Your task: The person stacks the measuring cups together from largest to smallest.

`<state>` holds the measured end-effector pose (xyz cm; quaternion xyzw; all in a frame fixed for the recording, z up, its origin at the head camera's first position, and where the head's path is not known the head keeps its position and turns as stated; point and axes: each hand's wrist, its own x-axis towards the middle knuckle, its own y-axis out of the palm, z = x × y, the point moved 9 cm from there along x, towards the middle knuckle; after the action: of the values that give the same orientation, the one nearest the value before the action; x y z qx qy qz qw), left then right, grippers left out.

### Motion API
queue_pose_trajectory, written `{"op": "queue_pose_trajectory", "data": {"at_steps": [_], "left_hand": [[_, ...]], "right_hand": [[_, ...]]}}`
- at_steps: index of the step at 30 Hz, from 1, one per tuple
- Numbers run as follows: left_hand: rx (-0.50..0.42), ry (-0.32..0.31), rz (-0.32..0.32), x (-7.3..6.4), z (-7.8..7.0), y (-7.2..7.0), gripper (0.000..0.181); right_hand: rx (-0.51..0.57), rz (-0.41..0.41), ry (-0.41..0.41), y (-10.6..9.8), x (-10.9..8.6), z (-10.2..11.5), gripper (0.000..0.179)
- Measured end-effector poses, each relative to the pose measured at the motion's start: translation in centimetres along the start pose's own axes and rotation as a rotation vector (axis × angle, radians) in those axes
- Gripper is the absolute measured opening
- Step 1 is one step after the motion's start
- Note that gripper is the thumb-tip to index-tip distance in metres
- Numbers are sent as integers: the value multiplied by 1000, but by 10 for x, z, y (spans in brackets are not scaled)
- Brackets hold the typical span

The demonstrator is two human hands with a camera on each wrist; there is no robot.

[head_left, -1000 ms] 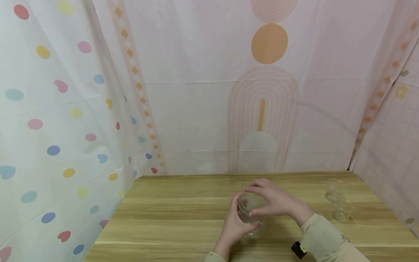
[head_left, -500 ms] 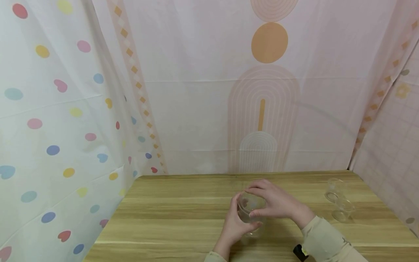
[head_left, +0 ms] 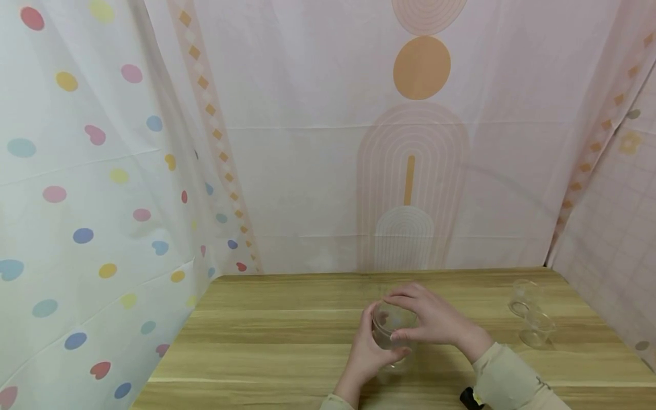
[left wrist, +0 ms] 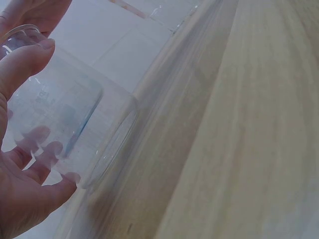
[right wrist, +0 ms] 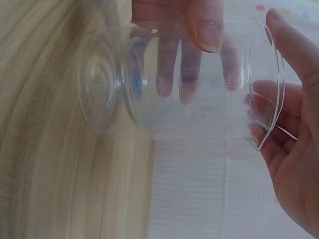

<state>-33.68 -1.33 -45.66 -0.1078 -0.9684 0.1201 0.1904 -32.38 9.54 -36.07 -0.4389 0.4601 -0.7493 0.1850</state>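
Note:
A clear beaker (head_left: 393, 316) with printed graduations and a pouring spout stands upright near the table's front. Its base appears doubled in the wrist views: an inner bottom (right wrist: 133, 84) sits above an outer one (right wrist: 95, 87), like one beaker nested in another. My left hand (head_left: 366, 354) holds the beaker's side, thumb nearest me and fingers around the far left wall. At the top, my right hand (head_left: 435, 317) grips the rim between thumb and fingers. The right wrist view shows the left thumb (right wrist: 209, 32) across the printed wall.
Two more clear glass vessels (head_left: 537, 330) stand close together at the table's right side. A small black object (head_left: 470, 398) shows beside the right sleeve. Patterned curtains (head_left: 307, 171) hang behind and on both sides of the wooden table (head_left: 266, 347).
Both hands keep their hold on the beaker. The right forearm and the black object beside it have shifted very slightly right and down.

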Motion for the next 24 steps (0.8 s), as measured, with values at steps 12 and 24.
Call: {"op": "queue_pose_trajectory", "data": {"at_steps": [12,24], "left_hand": [[18,3,5,0,2,0,95],[10,17,-6,0,1,-1,94]], "right_hand": [[23,26,51,2,-1,-2,68],[12,0,32,2,-2,-1,64]]}}
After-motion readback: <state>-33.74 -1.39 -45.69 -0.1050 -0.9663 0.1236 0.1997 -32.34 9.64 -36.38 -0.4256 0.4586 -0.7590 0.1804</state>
